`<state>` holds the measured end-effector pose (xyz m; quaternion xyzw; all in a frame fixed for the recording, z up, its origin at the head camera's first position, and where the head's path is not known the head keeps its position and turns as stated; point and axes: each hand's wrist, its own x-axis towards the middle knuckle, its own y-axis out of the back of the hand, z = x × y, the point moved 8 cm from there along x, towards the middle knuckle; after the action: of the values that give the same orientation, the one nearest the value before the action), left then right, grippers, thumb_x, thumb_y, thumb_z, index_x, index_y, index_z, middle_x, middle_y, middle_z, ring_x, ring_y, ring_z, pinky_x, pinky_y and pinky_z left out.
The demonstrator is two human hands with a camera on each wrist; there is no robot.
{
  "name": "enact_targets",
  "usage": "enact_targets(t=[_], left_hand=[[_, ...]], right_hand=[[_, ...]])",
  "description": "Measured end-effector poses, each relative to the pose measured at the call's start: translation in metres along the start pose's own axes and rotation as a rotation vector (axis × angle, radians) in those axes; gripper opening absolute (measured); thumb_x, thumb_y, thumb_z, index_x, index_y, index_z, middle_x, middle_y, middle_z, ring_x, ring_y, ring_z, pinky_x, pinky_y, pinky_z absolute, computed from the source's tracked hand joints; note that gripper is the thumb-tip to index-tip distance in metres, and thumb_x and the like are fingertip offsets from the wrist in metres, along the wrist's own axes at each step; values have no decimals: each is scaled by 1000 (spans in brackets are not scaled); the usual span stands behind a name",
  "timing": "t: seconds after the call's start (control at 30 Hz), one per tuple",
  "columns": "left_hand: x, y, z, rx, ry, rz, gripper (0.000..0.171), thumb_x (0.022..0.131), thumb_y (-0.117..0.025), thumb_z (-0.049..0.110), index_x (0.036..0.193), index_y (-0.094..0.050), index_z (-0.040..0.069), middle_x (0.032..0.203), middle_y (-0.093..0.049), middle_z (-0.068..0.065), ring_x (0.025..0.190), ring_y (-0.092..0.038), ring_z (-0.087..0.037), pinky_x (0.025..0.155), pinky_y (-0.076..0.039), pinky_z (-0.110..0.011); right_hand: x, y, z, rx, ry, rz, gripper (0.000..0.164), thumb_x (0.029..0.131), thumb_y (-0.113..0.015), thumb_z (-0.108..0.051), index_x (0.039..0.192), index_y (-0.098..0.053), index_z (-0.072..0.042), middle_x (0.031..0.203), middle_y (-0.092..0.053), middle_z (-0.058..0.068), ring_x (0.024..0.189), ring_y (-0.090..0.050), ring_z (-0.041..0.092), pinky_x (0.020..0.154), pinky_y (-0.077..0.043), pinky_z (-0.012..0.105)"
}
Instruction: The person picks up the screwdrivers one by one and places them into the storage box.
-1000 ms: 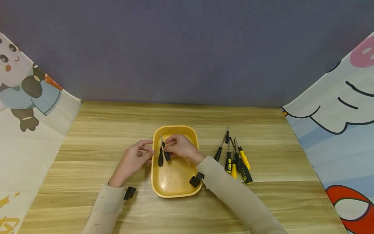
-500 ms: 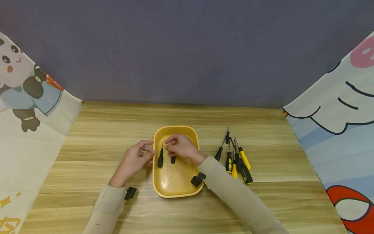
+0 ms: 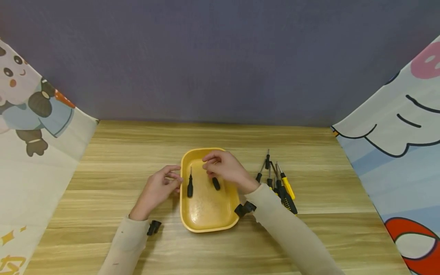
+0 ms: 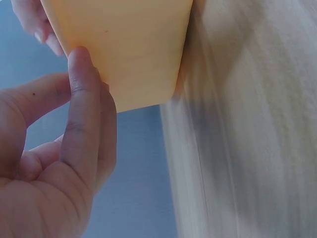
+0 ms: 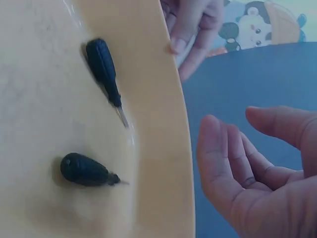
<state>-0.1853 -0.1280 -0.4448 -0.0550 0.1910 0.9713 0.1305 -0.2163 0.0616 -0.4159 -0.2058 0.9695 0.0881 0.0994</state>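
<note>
A yellow tray [image 3: 203, 219] stands on the wooden table. My left hand [image 3: 159, 187] pinches its left rim, with a finger on the outer wall [image 4: 133, 54] in the left wrist view. Two small black screwdrivers lie in the tray: the left screwdriver [image 3: 190, 187] near the left wall, the right screwdriver [image 3: 215, 183] partly under my right hand. Above the tray's far right part hovers my right hand [image 3: 227, 168], fingers loosely bent with nothing between them. In the right wrist view both the left screwdriver [image 5: 103, 69] and right screwdriver [image 5: 84, 170] lie apart from that hand [image 5: 257, 173].
Right of the tray lies a loose cluster of several black and yellow screwdrivers [image 3: 287, 185], partly covered by the right sleeve [image 3: 285, 225]. A grey-blue wall [image 3: 220, 68] rises behind the table [image 3: 130, 141]. Cartoon-printed panels [image 3: 31, 114] flank both sides.
My right hand has moved the right screwdriver rightward, away from the left one, and has let go of it. The hand is now farther right. My left hand stays at the rim.
</note>
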Motion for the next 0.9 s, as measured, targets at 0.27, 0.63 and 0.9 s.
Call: enact_targets(t=[0.27, 0.63, 0.9], left_hand=[[-1, 0, 0, 1, -15, 5, 40, 89, -63, 17, 127, -51, 10, 98, -60, -9, 73, -64, -28, 60, -58, -38], [-1, 1, 0, 22, -20, 12, 40, 89, -63, 17, 126, -51, 10, 97, -61, -9, 73, -65, -27, 61, -58, -37], [0, 0, -1, 16, -19, 4, 39, 89, -62, 17, 126, -51, 9, 96, -61, -9, 72, -65, -24, 62, -58, -38]], right_hand=[[-31, 44, 4, -46, 51, 43, 31, 89, -64, -18, 115, -57, -3, 102, -59, 17, 90, -59, 40, 78, -54, 48], [-85, 116, 24, -91, 21, 185, 29, 92, -59, -14, 117, -55, -1, 105, -58, 19, 88, -61, 31, 77, -55, 42], [-110, 162, 62, -72, 25, 317, 35, 93, -57, -16, 119, -52, 6, 110, -53, 32, 93, -57, 41, 78, -54, 43]])
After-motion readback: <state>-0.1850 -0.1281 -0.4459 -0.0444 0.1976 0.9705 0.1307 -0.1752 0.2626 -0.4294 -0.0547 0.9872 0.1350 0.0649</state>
